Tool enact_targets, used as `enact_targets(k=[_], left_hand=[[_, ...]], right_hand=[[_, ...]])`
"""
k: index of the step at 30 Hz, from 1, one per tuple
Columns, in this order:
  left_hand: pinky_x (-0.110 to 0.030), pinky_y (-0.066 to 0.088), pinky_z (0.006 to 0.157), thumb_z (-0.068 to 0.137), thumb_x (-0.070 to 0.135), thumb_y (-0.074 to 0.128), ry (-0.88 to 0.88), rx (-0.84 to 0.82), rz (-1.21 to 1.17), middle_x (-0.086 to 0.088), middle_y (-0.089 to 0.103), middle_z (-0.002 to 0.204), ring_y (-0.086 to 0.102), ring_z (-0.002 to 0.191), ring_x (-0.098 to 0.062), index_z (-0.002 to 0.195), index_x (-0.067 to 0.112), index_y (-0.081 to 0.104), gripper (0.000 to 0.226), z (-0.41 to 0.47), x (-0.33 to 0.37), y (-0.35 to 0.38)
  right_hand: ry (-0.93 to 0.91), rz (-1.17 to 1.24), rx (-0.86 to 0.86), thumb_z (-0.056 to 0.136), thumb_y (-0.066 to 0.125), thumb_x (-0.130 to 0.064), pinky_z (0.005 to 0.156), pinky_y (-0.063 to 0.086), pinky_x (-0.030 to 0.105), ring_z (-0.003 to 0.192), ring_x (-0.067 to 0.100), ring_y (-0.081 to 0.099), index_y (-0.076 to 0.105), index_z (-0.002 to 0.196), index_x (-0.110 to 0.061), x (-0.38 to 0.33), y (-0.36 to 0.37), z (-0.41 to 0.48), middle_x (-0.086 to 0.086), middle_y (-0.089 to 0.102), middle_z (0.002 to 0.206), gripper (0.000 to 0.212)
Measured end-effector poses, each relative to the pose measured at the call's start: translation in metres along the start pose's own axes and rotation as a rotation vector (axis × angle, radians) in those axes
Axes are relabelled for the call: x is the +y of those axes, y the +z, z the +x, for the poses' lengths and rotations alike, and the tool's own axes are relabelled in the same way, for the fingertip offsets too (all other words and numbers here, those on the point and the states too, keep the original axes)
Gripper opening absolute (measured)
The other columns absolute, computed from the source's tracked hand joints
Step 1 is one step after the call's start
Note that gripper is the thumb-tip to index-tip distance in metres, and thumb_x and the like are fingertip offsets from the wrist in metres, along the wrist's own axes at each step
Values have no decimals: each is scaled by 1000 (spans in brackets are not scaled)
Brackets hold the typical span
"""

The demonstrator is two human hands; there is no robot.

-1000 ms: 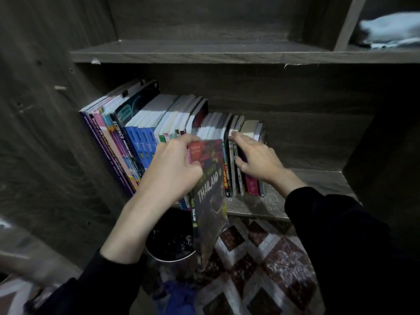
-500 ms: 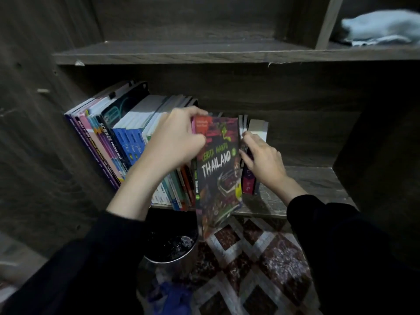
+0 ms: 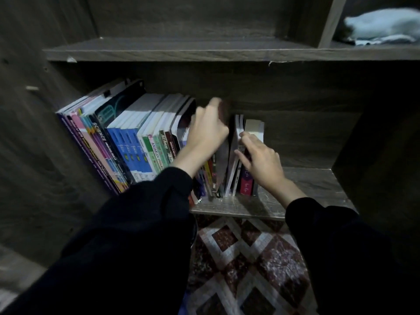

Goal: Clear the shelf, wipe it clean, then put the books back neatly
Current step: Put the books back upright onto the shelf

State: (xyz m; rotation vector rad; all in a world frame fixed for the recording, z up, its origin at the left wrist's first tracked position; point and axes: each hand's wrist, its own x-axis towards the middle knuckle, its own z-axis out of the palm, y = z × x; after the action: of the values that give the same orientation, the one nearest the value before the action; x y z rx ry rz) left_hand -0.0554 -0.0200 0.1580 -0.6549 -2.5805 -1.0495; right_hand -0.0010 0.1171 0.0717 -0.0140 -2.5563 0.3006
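A row of books (image 3: 136, 144) leans left on the wooden shelf (image 3: 306, 185). My left hand (image 3: 208, 133) grips the top of a dark-covered paperback (image 3: 221, 165), which stands in a gap in the row; hand and book top are blurred. To its right stand a few small books (image 3: 246, 185), among them one with a pink spine. My right hand (image 3: 259, 155) presses its fingers against these, holding them to the right of the gap. The shelf's right part is bare wood.
An upper shelf board (image 3: 181, 50) runs just above the books. A pale cloth (image 3: 381, 26) lies in the upper right compartment. Patterned red-and-white floor (image 3: 250, 258) shows below the shelf. The cabinet's side walls close in left and right.
My left hand has lifted the paperback from below the shelf edge and slid it into the gap in the row. My right hand stayed on the small books at the right.
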Motion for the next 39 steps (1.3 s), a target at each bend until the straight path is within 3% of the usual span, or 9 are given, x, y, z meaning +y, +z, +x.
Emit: enact_targets(k=[4,6,10,14,17,24,28,33,39], left_hand=[[-32,48,72,93,3,47,48,-15,70,-16,63,98,62,89,-31,148,15,29,59,-28,-24,43],[-34,47,69,94,10,49,79,-56,310,-14,63,102,58,99,-30,151,16,21,63,-38,-32,57],[-32,43,78,81,24,71,217,85,554,-13,50,115,45,105,-28,142,9,39,70,-50,-49,57],[-46,31,107,62,43,84,294,50,564,-20,35,142,31,129,-34,150,15,12,118,-60,-79,57],[-44,22,105,44,51,89,280,120,606,-14,43,141,34,132,-32,148,12,16,133,-66,-90,65],[-49,41,96,34,56,88,175,255,594,-10,36,130,30,124,-29,136,14,34,123,-51,-85,83],[-45,29,103,39,58,86,216,266,606,-9,31,131,28,127,-28,138,15,31,121,-50,-93,86],[-40,22,101,47,39,91,238,242,545,-10,38,135,29,129,-27,140,8,29,116,-53,-95,80],[-37,22,113,71,3,76,287,195,325,-16,47,136,33,130,-25,142,0,33,83,-58,-95,57]], right_hand=[[-5,17,-4,96,52,-30,65,49,37,107,28,60,51,120,-13,-2,2,2,2,52,133,30],[-16,25,-9,96,52,-29,65,45,32,108,26,59,52,120,-12,-4,2,4,2,52,134,29],[-23,28,-44,97,51,-28,67,46,33,111,24,58,51,123,-14,-8,-1,8,-1,50,137,30],[12,24,-114,97,47,-31,78,49,41,120,22,52,42,135,-22,-10,-3,11,-6,41,146,39],[17,12,-145,96,47,-30,80,48,42,123,22,50,37,138,-24,-11,-2,12,-7,36,149,43],[6,-12,-179,88,53,-18,78,42,34,131,15,41,32,142,-26,-9,3,13,-10,30,151,58],[-8,-2,-183,86,56,-22,79,43,32,135,13,35,31,143,-27,-11,7,13,-11,25,154,63],[-18,36,-208,86,58,-33,93,44,40,143,7,18,26,145,-30,-20,15,15,-16,19,156,67],[-35,31,-209,86,58,-33,87,48,39,142,11,23,16,148,-34,-21,13,17,-12,23,155,75]])
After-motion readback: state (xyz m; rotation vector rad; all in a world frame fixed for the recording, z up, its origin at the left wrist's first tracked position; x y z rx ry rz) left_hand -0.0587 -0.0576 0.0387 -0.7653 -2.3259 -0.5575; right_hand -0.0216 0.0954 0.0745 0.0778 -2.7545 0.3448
